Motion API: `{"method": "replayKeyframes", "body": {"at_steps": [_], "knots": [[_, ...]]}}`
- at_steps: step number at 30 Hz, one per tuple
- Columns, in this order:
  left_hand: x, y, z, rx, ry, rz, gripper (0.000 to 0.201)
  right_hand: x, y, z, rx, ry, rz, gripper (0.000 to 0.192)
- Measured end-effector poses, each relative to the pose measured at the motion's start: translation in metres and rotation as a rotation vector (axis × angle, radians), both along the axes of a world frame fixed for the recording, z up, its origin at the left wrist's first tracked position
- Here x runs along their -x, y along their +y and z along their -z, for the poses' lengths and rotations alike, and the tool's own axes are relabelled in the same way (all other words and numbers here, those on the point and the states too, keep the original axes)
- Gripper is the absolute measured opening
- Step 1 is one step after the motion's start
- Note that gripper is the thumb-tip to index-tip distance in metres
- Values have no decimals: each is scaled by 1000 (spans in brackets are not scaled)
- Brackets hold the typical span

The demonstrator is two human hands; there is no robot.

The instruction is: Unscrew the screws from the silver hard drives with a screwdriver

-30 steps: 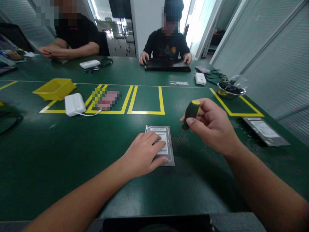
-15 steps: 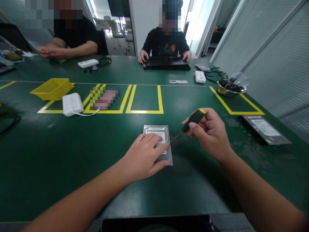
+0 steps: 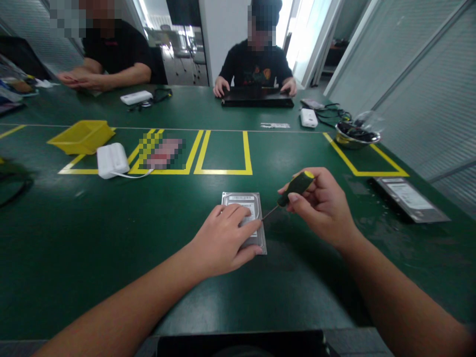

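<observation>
A silver hard drive (image 3: 241, 198) with a white label lies flat on the green table in front of me. My left hand (image 3: 226, 238) rests over it, fingers across the label and thumb along the near right corner, gripping it against the tabletop. Part of the drive is hidden under that hand. A screwdriver (image 3: 298, 187) with a dark green and yellow handle is pinched in my right hand (image 3: 325, 208). Its thin shaft slants down to the left, and the tip meets the drive's right edge beside my left index finger.
Another hard drive (image 3: 409, 196) lies to the right. Behind it stands a metal bowl (image 3: 355, 141) of dark items. A yellow bin (image 3: 82, 138), white power bank (image 3: 111, 161) and cabled phone (image 3: 163, 152) sit left. Across the table, one person holds a black flat object (image 3: 256, 97); another sits left.
The screwdriver handle has dipped slightly and shifted a little left with my right hand. My left hand and the hard drive stay in place.
</observation>
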State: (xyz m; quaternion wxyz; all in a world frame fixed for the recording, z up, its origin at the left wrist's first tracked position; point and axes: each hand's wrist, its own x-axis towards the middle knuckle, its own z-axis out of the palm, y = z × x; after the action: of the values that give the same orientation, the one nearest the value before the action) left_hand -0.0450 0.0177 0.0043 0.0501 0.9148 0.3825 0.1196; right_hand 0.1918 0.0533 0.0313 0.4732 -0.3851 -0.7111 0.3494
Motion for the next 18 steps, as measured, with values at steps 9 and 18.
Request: {"method": "replayKeyframes", "body": {"at_steps": [9,18], "knots": [[-1,0,-2,-2,16,-1,46,-2,-11,-32,-373,-460,-15,42],[1,1,-4,0,-7,20,45,9,-17,-68,-504,-643,31,20]]}}
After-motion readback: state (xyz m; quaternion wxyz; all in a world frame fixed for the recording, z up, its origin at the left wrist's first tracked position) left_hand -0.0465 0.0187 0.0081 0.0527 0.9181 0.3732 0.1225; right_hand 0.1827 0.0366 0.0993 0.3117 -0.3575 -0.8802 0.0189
